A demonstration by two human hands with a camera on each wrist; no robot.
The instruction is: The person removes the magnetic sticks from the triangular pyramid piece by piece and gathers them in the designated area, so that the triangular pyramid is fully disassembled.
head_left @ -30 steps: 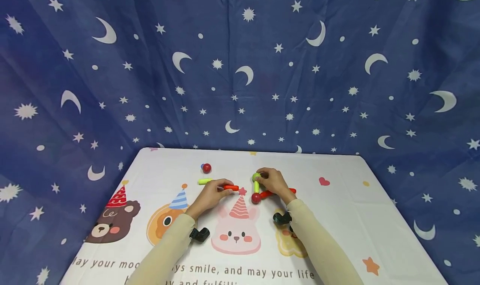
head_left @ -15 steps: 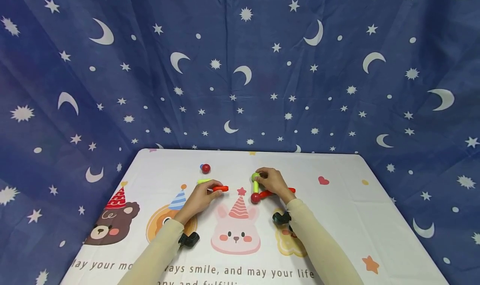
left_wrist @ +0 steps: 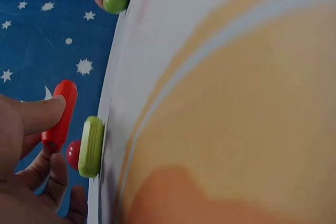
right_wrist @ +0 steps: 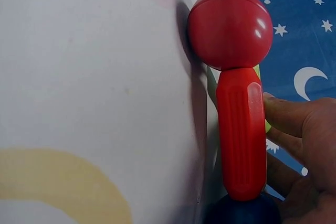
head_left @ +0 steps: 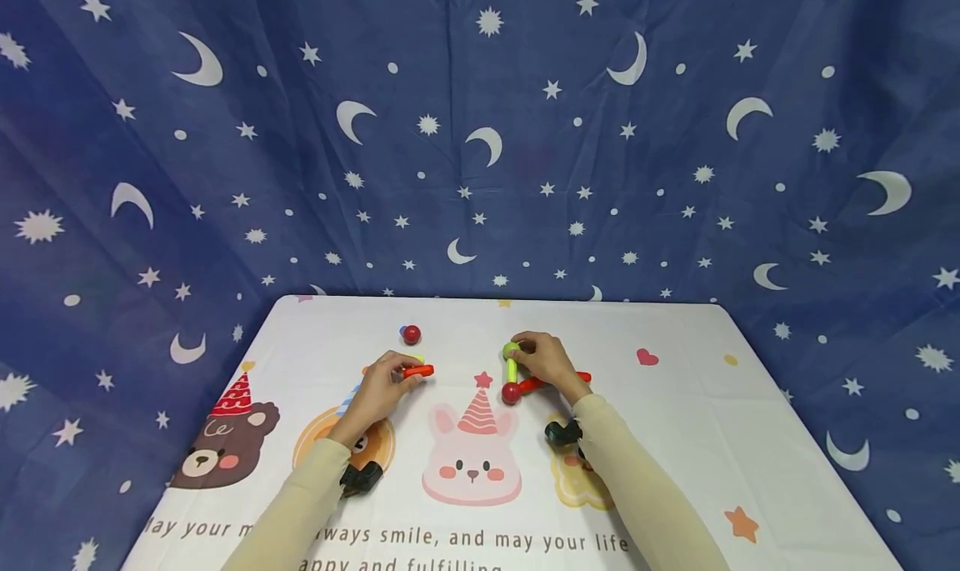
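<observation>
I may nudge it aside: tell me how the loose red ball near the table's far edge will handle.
The red ball is round and glossy, so it would probably roll at a light push. It looks like hard plastic, likely rigid and light. Its smooth surface may slip from a loose pinch.

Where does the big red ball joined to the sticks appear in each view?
Head: red ball at centre, below the right hand.
Left wrist: not in it.
Right wrist: top right, capping the red stick.
Shared landmark: the green ball, also top left in the left wrist view.
</observation>
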